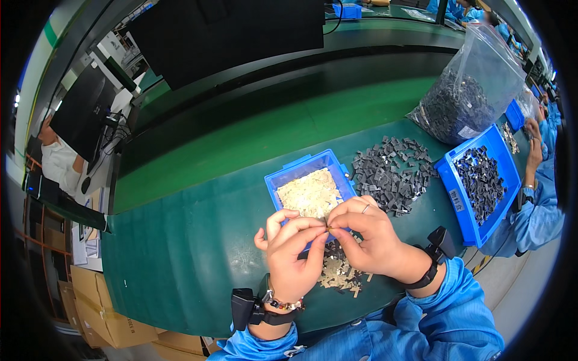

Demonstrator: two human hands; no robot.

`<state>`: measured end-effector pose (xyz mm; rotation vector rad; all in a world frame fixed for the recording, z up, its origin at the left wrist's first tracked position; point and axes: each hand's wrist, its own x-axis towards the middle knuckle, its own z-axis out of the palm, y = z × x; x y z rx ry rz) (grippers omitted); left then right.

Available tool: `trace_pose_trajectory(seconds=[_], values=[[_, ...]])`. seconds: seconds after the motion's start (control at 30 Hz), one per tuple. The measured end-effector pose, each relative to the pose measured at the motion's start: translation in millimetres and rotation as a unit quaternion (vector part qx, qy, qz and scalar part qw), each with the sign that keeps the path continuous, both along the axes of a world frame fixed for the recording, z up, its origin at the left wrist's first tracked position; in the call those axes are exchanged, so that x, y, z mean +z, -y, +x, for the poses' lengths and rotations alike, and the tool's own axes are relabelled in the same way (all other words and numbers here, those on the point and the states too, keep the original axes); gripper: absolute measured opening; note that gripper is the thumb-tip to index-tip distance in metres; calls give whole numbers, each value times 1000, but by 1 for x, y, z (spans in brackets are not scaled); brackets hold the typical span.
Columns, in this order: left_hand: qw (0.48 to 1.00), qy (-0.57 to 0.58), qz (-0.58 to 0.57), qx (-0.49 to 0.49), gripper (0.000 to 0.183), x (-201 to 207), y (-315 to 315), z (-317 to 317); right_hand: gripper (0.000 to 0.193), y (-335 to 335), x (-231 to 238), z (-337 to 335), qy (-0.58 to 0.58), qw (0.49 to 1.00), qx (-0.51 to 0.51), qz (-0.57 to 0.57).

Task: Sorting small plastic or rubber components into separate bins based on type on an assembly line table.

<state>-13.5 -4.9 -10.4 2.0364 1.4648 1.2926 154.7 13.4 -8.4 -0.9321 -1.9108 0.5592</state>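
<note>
My left hand (pixel 296 248) and my right hand (pixel 368 236) meet fingertip to fingertip over the near edge of a blue bin (pixel 274 178). Both are closed in a pinch on a tiny dark piece (pixel 327 227), mostly hidden by the fingers. Many small pale tan pieces (pixel 310 191) fill the bin. Below my hands, a loose pile of small tan and dark strips (pixel 340 274) lies on the green table, partly covered by my right hand. To the right of the bin, small black rectangular pieces (pixel 391 174) are spread out.
A larger blue tray (pixel 463 219) of black parts stands at the right, a clear plastic bag (pixel 466 99) of dark parts behind it. Beside it sits a co-worker in a blue sleeve (pixel 539 210). A dark monitor (pixel 229 36) overhangs the far side; cardboard boxes (pixel 108 307) stand lower left.
</note>
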Motion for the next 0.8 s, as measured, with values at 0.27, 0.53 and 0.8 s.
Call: trace_pose_trajectory(seconds=[0.27,0.53,0.8], values=[[1000,-19,4,-6,6,-2,0,-1,13,1,0,-1,4,1000,-3,-6],[1000,-12,-1,1,4,-2,-1,-1,13,1,1,0,11,1000,5,-4],[997,-29,11,77,7,-3,-4,-2,12,-5,11,11,33,996,-62,51]])
